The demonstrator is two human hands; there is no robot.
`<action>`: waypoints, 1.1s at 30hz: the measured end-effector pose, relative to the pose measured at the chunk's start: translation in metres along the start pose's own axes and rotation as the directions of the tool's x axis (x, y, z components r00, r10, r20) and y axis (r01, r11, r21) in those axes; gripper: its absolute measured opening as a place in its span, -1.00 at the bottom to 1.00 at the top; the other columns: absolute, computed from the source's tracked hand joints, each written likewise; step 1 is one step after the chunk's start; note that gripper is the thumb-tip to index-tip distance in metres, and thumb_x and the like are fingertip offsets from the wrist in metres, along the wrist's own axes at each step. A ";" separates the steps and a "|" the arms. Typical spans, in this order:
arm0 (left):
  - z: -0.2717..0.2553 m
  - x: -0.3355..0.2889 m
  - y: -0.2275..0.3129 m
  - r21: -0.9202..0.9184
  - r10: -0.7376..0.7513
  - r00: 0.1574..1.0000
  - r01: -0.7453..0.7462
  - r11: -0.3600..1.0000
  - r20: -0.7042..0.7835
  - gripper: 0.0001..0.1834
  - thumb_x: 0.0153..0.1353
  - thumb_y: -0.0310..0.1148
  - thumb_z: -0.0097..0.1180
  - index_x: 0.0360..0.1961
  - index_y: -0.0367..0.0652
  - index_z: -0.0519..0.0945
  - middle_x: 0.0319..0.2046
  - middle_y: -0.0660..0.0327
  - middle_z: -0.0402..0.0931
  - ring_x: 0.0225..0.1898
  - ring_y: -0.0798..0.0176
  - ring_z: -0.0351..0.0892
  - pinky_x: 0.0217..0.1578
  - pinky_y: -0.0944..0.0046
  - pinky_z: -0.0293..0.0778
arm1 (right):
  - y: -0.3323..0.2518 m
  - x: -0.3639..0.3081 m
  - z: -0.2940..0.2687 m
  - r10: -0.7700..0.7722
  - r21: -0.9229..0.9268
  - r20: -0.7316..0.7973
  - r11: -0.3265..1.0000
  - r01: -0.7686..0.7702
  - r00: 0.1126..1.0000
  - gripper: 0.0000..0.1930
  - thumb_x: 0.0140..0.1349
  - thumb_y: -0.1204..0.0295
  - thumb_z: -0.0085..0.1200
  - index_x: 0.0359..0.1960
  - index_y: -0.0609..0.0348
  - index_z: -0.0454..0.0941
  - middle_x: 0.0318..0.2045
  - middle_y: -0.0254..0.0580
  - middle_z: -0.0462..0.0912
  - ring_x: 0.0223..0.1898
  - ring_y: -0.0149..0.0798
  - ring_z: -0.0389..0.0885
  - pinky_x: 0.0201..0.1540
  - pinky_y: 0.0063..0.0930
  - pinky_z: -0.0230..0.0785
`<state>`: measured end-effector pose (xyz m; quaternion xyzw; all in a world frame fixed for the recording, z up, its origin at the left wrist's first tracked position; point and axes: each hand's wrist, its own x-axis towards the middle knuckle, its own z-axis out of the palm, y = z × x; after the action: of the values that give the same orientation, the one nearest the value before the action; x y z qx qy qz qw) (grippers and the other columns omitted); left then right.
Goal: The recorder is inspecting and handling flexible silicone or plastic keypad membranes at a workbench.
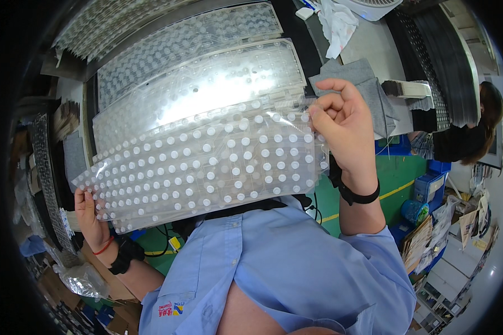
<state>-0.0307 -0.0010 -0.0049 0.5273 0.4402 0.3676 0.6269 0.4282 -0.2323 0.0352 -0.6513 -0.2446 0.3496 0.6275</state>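
Sheet: clear dotted membrane sheet held up mid-frame, above a lit panel.
Left hand: fingers apparently pinching its lower-left corner, partly hidden.
Right hand: fingertips clamped on its upper-right edge.

One clear dotted membrane sheet held up; three more such sheets lying beyond. Two hands. Two black wristbands. One grey cloth.

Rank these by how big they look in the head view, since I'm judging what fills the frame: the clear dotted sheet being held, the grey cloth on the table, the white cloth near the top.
1. Clear dotted sheet, largest, though nearest the camera.
2. Grey cloth.
3. White cloth, a little smaller; partly cut off, so unsure.
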 end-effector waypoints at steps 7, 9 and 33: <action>0.001 0.000 0.000 0.000 0.002 1.000 -0.002 1.000 0.000 -0.79 0.40 -0.39 -0.05 0.01 -0.19 0.41 -0.15 0.30 0.50 -0.21 0.50 0.48 -0.20 0.50 0.43 | -0.002 0.001 -0.001 0.028 0.055 0.030 0.998 -0.030 0.999 -0.50 0.05 0.72 0.07 0.08 0.34 0.30 -0.45 -0.27 0.54 -0.46 -0.55 0.49 -0.41 -0.68 0.33; 0.005 -0.001 0.000 -0.001 0.006 1.000 -0.006 1.000 -0.002 -0.78 0.40 -0.39 -0.05 0.01 -0.19 0.41 -0.14 0.29 0.50 -0.19 0.50 0.49 -0.19 0.50 0.44 | -0.001 0.001 -0.003 0.048 0.084 0.056 0.995 -0.053 0.997 -0.50 0.05 0.72 0.07 0.09 0.34 0.30 -0.46 -0.28 0.53 -0.46 -0.54 0.49 -0.41 -0.68 0.32; 0.034 -0.010 0.014 0.135 0.057 0.998 -0.058 0.989 0.017 -0.76 0.40 -0.41 -0.07 0.03 -0.25 0.43 -0.17 0.27 0.51 -0.26 0.49 0.48 -0.23 0.49 0.40 | 0.004 -0.016 -0.002 -0.047 0.202 0.269 0.979 -0.009 0.962 -0.38 0.39 0.04 -0.15 0.24 0.36 0.25 0.01 -0.11 0.53 0.02 -0.36 0.49 0.10 -0.51 0.28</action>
<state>-0.0026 -0.0192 0.0129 0.5835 0.4446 0.3514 0.5817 0.4189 -0.2466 0.0338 -0.5279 -0.2982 0.4527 0.6538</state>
